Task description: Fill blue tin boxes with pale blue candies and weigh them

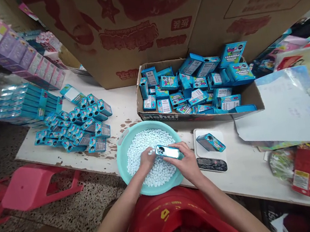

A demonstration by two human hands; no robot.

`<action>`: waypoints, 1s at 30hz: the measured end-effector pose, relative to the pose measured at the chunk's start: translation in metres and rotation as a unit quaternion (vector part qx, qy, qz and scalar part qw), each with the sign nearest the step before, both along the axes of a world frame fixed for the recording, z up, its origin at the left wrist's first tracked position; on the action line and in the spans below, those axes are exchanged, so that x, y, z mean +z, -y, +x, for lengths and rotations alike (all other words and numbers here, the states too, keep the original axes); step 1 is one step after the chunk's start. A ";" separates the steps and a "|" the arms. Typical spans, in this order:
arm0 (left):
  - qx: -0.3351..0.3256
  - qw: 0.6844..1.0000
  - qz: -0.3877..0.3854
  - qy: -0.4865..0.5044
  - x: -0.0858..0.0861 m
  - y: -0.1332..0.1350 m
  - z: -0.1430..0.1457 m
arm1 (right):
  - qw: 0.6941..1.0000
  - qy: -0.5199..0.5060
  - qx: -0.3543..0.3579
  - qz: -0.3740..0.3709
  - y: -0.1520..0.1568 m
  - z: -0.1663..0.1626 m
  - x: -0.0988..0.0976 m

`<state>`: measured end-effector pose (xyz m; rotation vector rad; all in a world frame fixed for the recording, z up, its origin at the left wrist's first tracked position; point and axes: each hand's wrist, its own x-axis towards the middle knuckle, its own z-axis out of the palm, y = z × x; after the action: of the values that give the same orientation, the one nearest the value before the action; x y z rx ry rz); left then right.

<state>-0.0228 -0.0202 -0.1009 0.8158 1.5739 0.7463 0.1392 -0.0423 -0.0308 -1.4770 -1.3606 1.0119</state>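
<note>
A teal basin point(122, 151) full of small white candies point(144, 142) sits at the table's near edge. Over it, my right hand point(186, 161) grips a small blue tin box point(167, 152) lying on its side. My left hand point(146, 159) rests on the candies at the box's left end, fingers curled; what they pinch is hidden. Another blue box point(210, 142) lies on a small white scale point(211, 162) just right of the basin.
An open cardboard tray point(244, 97) with several blue boxes stands behind the scale. More blue boxes point(81, 126) are heaped at the left, with stacked packs point(23, 103) beyond. White paper point(284, 113) and snack packets point(307, 171) lie right. A pink stool point(29, 187) stands left.
</note>
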 end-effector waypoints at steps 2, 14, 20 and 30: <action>0.021 0.999 -0.010 0.036 0.010 -0.004 -0.006 | 1.000 0.023 0.014 -0.003 -0.004 0.000 -0.003; 0.167 0.936 0.092 0.296 0.085 -0.020 0.010 | 0.996 0.071 0.061 -0.007 0.001 -0.018 -0.019; 0.180 0.939 0.113 0.270 0.085 -0.021 0.016 | 0.996 0.069 0.053 -0.004 0.001 -0.016 -0.019; 0.171 0.961 0.151 0.157 0.076 -0.020 0.033 | 0.997 0.058 0.045 -0.023 0.003 -0.014 -0.010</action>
<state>0.0099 0.0002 -0.0248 0.6075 1.3423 1.3255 0.1253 -0.0456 -0.0409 -1.5402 -1.5067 1.0355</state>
